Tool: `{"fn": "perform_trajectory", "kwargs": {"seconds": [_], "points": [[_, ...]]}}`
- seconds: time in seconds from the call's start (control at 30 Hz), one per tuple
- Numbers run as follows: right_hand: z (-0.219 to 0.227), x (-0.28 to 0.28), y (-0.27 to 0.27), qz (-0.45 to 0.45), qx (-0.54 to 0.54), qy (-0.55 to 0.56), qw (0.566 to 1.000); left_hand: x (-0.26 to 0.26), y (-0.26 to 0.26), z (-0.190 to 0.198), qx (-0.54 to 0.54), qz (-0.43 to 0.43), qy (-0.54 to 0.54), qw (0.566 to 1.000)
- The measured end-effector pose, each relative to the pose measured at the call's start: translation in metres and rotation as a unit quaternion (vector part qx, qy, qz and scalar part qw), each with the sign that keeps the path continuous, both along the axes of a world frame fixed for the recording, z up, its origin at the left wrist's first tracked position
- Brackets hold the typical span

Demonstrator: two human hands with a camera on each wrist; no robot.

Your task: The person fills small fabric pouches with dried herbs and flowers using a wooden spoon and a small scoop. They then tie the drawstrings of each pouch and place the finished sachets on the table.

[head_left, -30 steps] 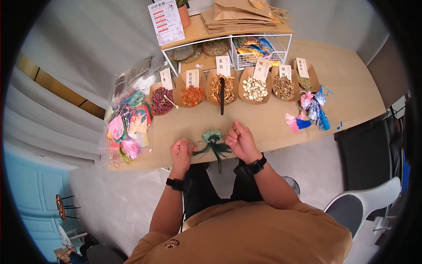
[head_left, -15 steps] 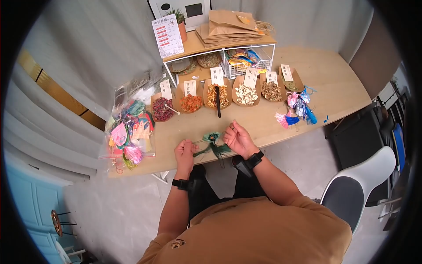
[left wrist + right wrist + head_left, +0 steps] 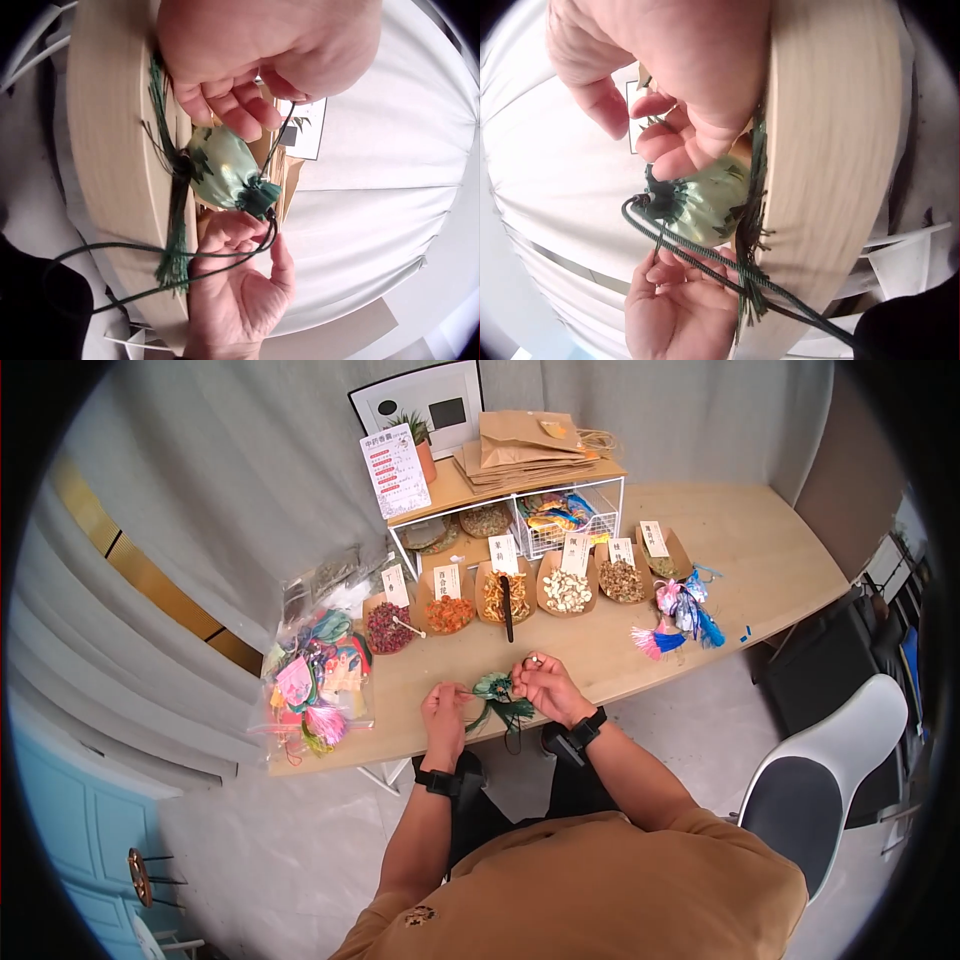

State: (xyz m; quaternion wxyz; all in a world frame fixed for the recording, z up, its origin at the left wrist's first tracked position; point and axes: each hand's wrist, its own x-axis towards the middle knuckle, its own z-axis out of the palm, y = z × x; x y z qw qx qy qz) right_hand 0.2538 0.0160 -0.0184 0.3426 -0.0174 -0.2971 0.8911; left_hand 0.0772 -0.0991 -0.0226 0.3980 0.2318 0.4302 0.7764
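A pale green drawstring pouch (image 3: 225, 169) with a dark green gathered neck, leaf patches and dark green tassels sits at the table's front edge between the hands. My left hand (image 3: 443, 712) pinches a thin dark cord (image 3: 279, 139) that runs to the pouch's neck. Beside the pouch is my right hand (image 3: 550, 690), its loosely bent fingers against the neck. Its thumb (image 3: 609, 109) stands apart from the other fingers. A thicker green cord loop (image 3: 780, 300) hangs from the neck past the table edge.
Paper trays of dried flowers and herbs, such as an orange-filled tray (image 3: 449, 614), line the table with labels. A black stick (image 3: 507, 610) lies on one. Coloured sachets (image 3: 682, 610) lie right; a plastic bag of sachets (image 3: 315, 695) lies left. Behind stands a shelf (image 3: 440, 505) with paper bags.
The head view has shifted. The right hand has closed in on the pouch, its fingers now at the neck. The left hand keeps its pinch on the cord.
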Motion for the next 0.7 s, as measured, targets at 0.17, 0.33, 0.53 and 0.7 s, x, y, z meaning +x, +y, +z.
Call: {"fn": "perform_trajectory", "kwargs": {"seconds": [0.17, 0.33, 0.53, 0.7], "points": [[-0.006, -0.007, -0.006, -0.088, 0.132, -0.110, 0.981, 0.007, 0.009, 0.011, 0.032, -0.044, -0.124, 0.991], [-0.017, -0.021, -0.017, -0.151, 0.242, -0.170, 0.943, 0.022, 0.008, 0.033, 0.036, -0.073, -0.101, 0.992], [-0.009, -0.017, -0.022, -0.230, 0.368, -0.239, 0.869, 0.030, 0.007, 0.039, 0.044, -0.165, -0.041, 0.984], [0.006, -0.008, -0.023, -0.271, 0.414, -0.271, 0.825, 0.038, 0.005, 0.053, 0.007, -0.228, -0.032, 0.973]]}}
